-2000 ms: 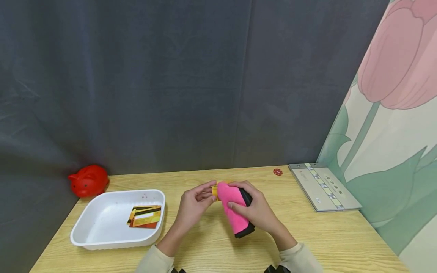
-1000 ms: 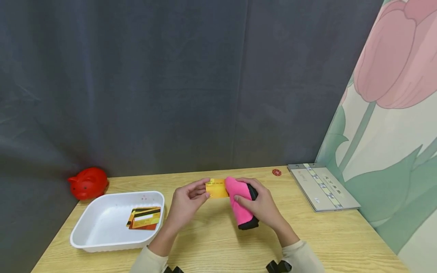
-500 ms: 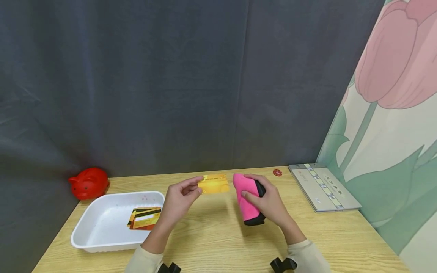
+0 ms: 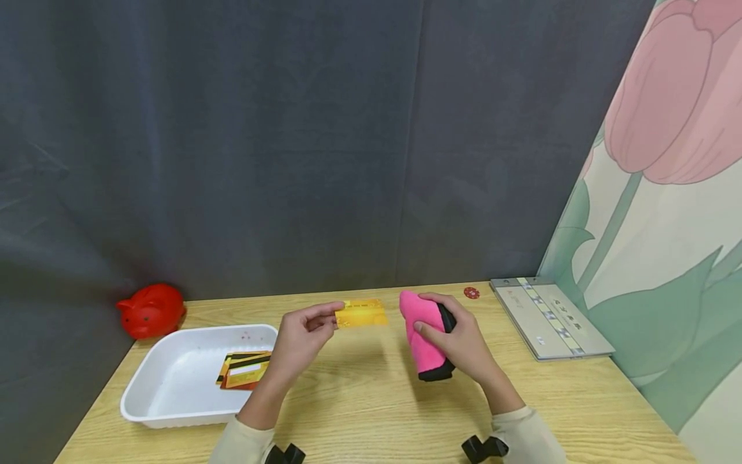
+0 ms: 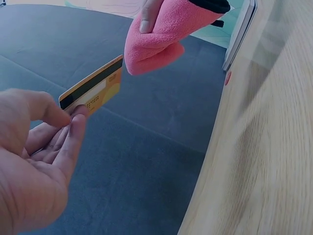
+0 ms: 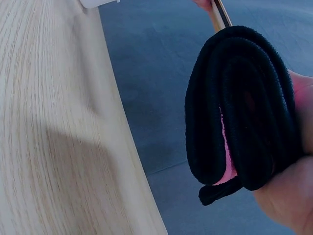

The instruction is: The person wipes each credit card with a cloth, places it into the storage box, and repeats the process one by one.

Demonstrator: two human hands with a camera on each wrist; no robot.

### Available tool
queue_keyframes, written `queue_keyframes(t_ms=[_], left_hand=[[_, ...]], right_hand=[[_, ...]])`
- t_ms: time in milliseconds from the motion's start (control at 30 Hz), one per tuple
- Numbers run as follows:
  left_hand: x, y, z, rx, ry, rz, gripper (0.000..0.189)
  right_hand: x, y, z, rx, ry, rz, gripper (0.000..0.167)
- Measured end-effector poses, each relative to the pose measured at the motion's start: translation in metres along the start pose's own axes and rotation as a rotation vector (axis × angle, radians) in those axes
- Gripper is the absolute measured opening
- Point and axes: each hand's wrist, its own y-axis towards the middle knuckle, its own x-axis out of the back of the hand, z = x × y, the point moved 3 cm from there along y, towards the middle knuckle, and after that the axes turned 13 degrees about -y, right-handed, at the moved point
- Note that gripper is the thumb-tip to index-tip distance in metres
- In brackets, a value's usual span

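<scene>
Between thumb and fingers my left hand (image 4: 301,335) pinches one end of a yellow bank card (image 4: 362,313), held up over the table. Its back, with a black magnetic stripe, shows in the left wrist view, where the card (image 5: 95,85) is tilted. My right hand (image 4: 460,335) grips a folded pink cloth (image 4: 422,322) with black edging. In the right wrist view the cloth's black edge (image 6: 239,112) appears folded in layers. A small gap separates card and cloth in the head view. More bank cards (image 4: 243,370) lie overlapping in a white tray (image 4: 168,412) at the left.
Behind the tray stands a red piggy bank (image 4: 152,311). A red round chip (image 4: 471,292) lies near the table's back edge, with a grey binder (image 4: 551,319) at the right. A dark curtain (image 4: 290,161) hangs along the back of the wooden table (image 4: 359,412).
The card, at first mostly covered by the cloth, has been drawn out to the left. My right hand has moved right with the cloth, so the two are apart.
</scene>
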Motion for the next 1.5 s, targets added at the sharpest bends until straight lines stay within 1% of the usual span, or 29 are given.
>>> queue_keyframes(t_ms=[100,300,433,567,667,800,967,1033,1100,1200,1267,1367,1433,1500], left_hand=[[0.0006,0.0000,-0.0002,0.003,0.005,-0.015,0.028],[0.0024,0.0022,0.0001,-0.008,-0.065,-0.039,0.018],[0.0039,0.0025,-0.0005,-0.016,-0.086,-0.070,0.016],[0.0049,0.0012,-0.0018,-0.021,-0.078,-0.081,0.017],[0.0056,0.0007,-0.0013,-0.033,-0.042,-0.077,0.017],[0.0059,0.0007,-0.0003,-0.064,-0.004,-0.080,0.015],[0.0065,0.0019,0.0000,-0.104,-0.010,-0.094,0.012],[0.0064,0.0021,0.0004,-0.089,-0.017,-0.099,0.013],[0.0055,0.0021,0.0011,-0.059,-0.038,-0.095,0.017],[0.0041,0.0017,0.0018,-0.013,-0.086,-0.086,0.022],[0.0033,0.0020,0.0018,-0.008,-0.125,-0.084,0.027],[0.0033,0.0031,0.0011,-0.035,-0.150,-0.097,0.036],[0.0038,0.0034,0.0002,-0.064,-0.143,-0.104,0.043],[0.0040,0.0038,-0.0003,-0.086,-0.138,-0.103,0.043]], right_hand=[[0.0004,0.0002,0.0000,-0.002,0.004,0.003,0.050],[0.0011,0.0000,0.0004,-0.002,-0.006,-0.001,0.050],[0.0011,0.0005,0.0002,-0.001,-0.013,-0.003,0.050],[0.0011,0.0006,0.0006,-0.004,-0.019,-0.001,0.050],[0.0008,0.0004,0.0006,-0.008,-0.021,0.003,0.050],[0.0003,0.0003,0.0001,-0.007,-0.019,0.006,0.050],[0.0002,0.0004,0.0005,-0.003,-0.008,0.005,0.050],[0.0003,0.0004,0.0005,-0.003,-0.008,0.005,0.050],[0.0005,0.0003,0.0006,-0.004,-0.011,0.005,0.050],[0.0010,0.0001,0.0009,-0.007,-0.014,0.005,0.051],[0.0012,0.0000,0.0010,-0.008,-0.014,0.005,0.051],[0.0011,0.0000,0.0009,-0.009,-0.018,0.004,0.050],[0.0010,-0.0001,0.0008,-0.010,-0.018,0.005,0.050],[0.0012,-0.0003,0.0008,-0.010,-0.018,0.006,0.050]])
